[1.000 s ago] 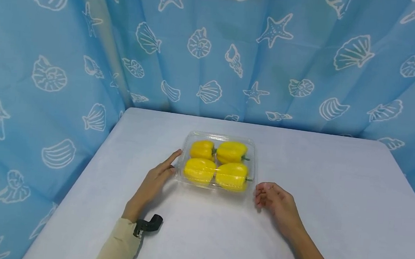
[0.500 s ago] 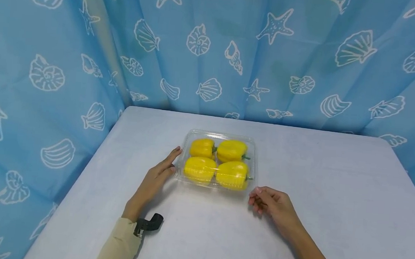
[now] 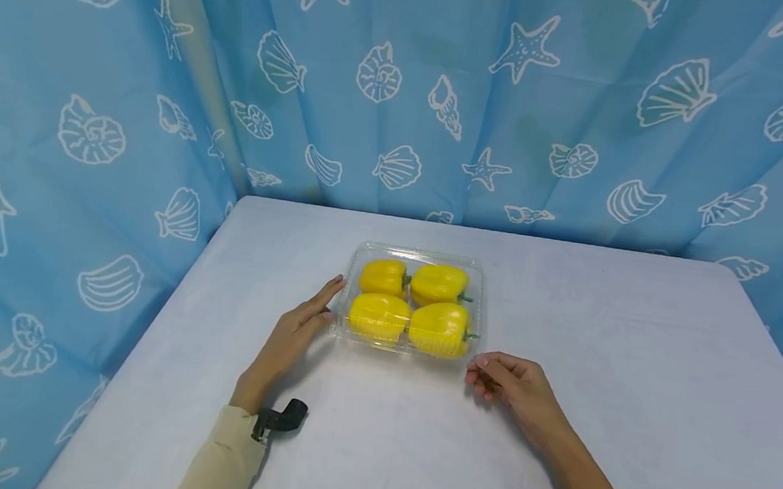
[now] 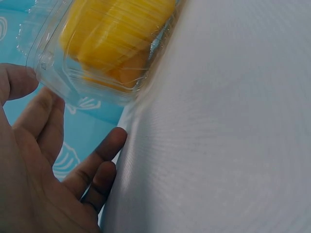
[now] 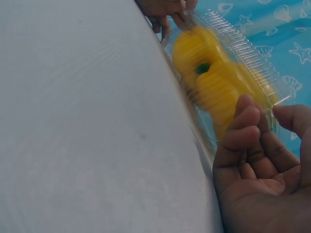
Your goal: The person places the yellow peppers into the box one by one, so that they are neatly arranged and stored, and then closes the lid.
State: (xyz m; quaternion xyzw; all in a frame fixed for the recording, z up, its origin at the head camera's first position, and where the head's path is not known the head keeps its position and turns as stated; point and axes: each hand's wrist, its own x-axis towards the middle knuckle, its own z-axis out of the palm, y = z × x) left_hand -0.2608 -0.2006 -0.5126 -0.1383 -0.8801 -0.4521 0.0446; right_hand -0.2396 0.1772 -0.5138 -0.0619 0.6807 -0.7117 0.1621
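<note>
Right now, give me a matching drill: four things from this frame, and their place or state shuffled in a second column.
Things:
1. left hand
2. right hand
3. clear plastic box
4. curtain

Places or states:
A. hangs behind the table, blue with shells and starfish
B. lid closed over four yellow peppers
C. fingers curled, at the box's near right corner
D. fingers straight along the box's left side

Pairs: 1-D, 2-C, 3-B, 4-A

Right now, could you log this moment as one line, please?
left hand touching clamshell box | right hand curled near corner | four yellow peppers inside
</note>
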